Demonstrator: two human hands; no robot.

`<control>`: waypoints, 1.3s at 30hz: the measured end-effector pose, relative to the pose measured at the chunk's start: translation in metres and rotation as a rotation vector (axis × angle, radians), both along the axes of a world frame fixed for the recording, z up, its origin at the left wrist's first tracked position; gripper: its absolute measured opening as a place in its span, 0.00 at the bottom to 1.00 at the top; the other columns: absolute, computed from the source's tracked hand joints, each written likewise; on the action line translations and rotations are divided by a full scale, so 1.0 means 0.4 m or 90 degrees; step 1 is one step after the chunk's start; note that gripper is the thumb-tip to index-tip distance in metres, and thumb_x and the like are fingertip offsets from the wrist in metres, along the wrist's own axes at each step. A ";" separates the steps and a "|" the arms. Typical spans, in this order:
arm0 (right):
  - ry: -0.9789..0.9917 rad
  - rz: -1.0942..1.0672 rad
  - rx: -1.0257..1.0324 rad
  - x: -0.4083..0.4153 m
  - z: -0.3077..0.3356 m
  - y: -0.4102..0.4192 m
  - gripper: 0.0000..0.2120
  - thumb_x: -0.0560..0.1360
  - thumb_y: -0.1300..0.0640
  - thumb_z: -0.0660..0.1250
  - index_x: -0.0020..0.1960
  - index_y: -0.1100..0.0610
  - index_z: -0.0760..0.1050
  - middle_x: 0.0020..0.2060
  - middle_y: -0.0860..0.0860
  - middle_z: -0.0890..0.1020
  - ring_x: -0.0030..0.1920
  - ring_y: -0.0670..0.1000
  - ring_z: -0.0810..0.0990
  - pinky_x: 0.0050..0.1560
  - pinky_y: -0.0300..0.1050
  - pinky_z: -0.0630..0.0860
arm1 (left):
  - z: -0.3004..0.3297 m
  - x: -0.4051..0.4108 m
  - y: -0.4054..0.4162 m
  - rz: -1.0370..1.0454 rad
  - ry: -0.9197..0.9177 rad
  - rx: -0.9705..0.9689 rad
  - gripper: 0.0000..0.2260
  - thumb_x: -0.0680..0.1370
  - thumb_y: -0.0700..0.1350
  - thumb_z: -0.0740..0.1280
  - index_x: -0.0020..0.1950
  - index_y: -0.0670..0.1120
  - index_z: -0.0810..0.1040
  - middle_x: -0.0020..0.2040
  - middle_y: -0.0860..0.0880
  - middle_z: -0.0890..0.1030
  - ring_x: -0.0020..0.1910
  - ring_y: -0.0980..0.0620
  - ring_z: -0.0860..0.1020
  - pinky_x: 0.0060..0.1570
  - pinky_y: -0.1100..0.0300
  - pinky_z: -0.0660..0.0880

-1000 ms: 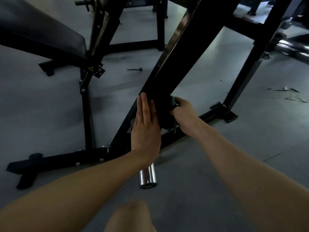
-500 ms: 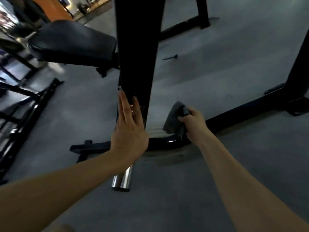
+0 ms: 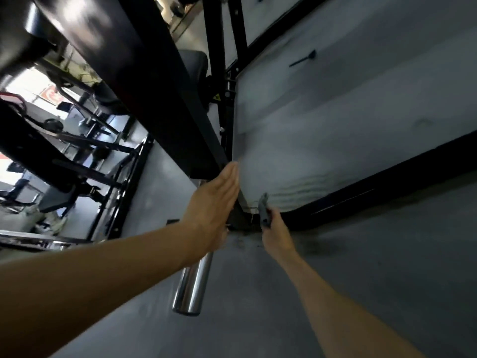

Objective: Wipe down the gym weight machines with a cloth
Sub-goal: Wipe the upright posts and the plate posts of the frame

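Fingers of right hand [image 3: 273, 229] grip cloth [image 3: 264, 211]; left hand [image 3: 214, 202] flat beside black beam [image 3: 144, 81].

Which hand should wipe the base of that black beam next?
Right. The right hand already grips the cloth low beside the black beam foot; the left hand lies flat with straight fingers and holds no cloth.
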State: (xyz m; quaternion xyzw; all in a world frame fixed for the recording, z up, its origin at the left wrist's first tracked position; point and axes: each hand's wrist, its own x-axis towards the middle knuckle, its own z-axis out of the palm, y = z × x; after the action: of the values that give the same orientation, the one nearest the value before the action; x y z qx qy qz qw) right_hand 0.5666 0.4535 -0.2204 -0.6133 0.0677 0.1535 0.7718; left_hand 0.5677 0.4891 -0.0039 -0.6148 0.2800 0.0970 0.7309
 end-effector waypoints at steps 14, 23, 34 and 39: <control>-0.230 0.220 -0.625 0.064 -0.093 0.172 0.37 0.85 0.47 0.49 0.75 0.67 0.28 0.79 0.58 0.34 0.81 0.56 0.37 0.78 0.50 0.33 | -0.104 0.040 0.001 -0.040 0.027 0.131 0.42 0.83 0.64 0.52 0.80 0.32 0.41 0.79 0.28 0.47 0.77 0.25 0.46 0.72 0.29 0.38; -0.277 0.225 -0.690 0.121 -0.088 0.140 0.32 0.85 0.52 0.48 0.80 0.68 0.38 0.81 0.61 0.43 0.82 0.57 0.42 0.81 0.53 0.38 | -0.123 0.051 0.004 -0.063 0.041 0.156 0.41 0.82 0.66 0.52 0.81 0.35 0.48 0.79 0.29 0.54 0.78 0.26 0.51 0.73 0.28 0.42; -0.350 0.146 -0.672 0.130 -0.092 0.145 0.29 0.86 0.57 0.50 0.80 0.68 0.42 0.81 0.61 0.49 0.81 0.58 0.48 0.80 0.48 0.41 | -0.089 0.051 0.000 -0.057 0.072 0.117 0.37 0.84 0.61 0.47 0.80 0.32 0.46 0.79 0.29 0.52 0.78 0.27 0.51 0.76 0.33 0.43; -0.436 0.168 -0.641 0.064 -0.143 0.121 0.26 0.80 0.59 0.63 0.75 0.68 0.66 0.74 0.61 0.70 0.76 0.55 0.66 0.78 0.46 0.55 | -0.082 0.044 -0.007 -0.052 0.068 0.117 0.35 0.85 0.60 0.47 0.80 0.33 0.46 0.80 0.29 0.52 0.78 0.27 0.51 0.76 0.33 0.44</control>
State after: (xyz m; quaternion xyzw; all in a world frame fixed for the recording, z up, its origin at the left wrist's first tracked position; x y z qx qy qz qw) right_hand 0.5923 0.5021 -0.2775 -0.9196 -0.1962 -0.0087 0.3402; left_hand 0.5853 0.4862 -0.0365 -0.5270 0.3330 0.1252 0.7718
